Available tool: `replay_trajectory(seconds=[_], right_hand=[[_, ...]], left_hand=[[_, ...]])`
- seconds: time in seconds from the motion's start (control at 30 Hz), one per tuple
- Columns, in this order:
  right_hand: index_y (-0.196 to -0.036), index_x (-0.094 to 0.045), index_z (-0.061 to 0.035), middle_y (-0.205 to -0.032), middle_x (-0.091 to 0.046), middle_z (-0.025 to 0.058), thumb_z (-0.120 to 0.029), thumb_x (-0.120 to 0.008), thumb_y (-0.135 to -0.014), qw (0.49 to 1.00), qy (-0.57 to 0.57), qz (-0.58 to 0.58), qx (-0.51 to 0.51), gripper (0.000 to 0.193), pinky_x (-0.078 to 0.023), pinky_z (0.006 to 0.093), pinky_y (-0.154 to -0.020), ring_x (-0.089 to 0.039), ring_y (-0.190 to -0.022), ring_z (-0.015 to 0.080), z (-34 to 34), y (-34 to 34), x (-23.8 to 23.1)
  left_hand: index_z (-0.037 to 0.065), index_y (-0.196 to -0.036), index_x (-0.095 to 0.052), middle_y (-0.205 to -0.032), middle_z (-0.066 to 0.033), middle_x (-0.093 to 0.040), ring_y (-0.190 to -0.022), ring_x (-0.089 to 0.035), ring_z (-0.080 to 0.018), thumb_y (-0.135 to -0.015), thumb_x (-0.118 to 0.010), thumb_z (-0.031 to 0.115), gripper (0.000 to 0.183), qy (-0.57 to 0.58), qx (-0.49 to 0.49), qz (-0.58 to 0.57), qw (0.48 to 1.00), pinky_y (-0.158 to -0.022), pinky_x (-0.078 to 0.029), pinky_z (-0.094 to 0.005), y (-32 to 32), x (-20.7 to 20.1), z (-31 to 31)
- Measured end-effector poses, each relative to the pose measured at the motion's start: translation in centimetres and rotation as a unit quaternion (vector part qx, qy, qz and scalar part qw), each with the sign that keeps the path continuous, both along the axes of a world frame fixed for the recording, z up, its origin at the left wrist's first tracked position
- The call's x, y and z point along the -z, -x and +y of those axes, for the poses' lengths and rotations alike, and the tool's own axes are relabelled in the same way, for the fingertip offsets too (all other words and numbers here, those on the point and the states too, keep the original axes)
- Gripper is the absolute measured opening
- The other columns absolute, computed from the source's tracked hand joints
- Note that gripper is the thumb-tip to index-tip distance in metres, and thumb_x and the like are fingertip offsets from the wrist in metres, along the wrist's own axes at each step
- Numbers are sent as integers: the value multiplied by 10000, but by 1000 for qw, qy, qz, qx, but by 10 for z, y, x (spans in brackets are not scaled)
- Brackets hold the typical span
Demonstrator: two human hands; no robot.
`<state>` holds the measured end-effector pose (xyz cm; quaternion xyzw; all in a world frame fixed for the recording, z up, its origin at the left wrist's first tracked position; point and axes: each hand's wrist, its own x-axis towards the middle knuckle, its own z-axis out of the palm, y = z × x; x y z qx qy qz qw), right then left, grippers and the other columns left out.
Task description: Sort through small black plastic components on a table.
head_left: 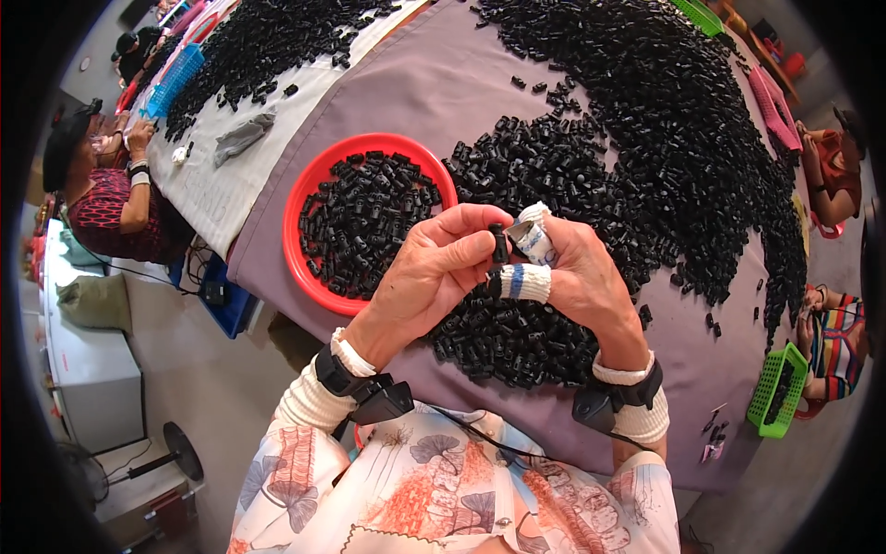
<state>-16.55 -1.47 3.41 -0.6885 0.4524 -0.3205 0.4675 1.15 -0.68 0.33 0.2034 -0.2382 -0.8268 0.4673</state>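
Note:
In front of my chest, my left hand [429,263] pinches a small black plastic part [499,244] upright between thumb and forefinger. My right hand [591,272] is closed close beside it, its thumb and forefinger wrapped in white knitted finger covers [524,283]. Between those covered fingers shows something greyish-white whose kind I cannot make out. Below and behind my hands spreads a heap of similar black parts [517,346]. To the left stands a round red basin [293,226] filled with more of them.
A purple-grey cloth [369,83] covers the table. A larger pile of black parts [674,111] stretches along the far right. A green basket [768,406] sits at the right edge. At left, a person [115,198] works beside a blue basket [175,78]; others sit at right.

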Motion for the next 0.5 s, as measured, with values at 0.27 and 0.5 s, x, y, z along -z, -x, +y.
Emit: replay_trajectory(seconds=[0.27,0.5], right_hand=[[-765,-548,-1,-598,-521,90,-244,-733,-630,1000,-10,18,-21,334,-403,318,-517,-485,-518,204,-2,2,4],[-755,-526,-1,-597,-513,96,-276,-737,-631,999,-9,24,-38,369,-399,326,-514,-490,-522,224,-4,5,8]], left_hand=[[-19,-1090,-542,-1013,-86,-604,-909,-588,-137,-863,-552,57,240,16,12,18,1000,-826,-483,-275,3,-2,-1],[-24,-1084,-551,-1021,-90,-604,-915,-588,-138,-865,-546,54,232,13,13,5,1000,-826,-486,-274,3,-3,-1]])
